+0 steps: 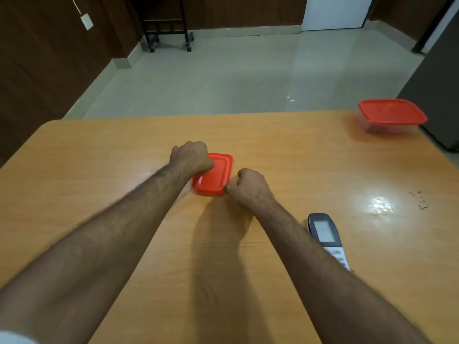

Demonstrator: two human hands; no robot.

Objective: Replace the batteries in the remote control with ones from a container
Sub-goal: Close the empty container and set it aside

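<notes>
A small container with a red lid sits in the middle of the wooden table. My left hand grips its far left side, fingers curled over the lid's edge. My right hand pinches the lid's near right corner. The container's body is hidden under the lid and my hands. The remote control, dark-topped with a grey screen and white button end, lies face up near my right forearm, which covers part of it.
A second, larger clear container with a red lid stands at the table's far right corner. Beyond the table's far edge is tiled floor, with a black wheeled stand by the wall. Dark specks mark the right side.
</notes>
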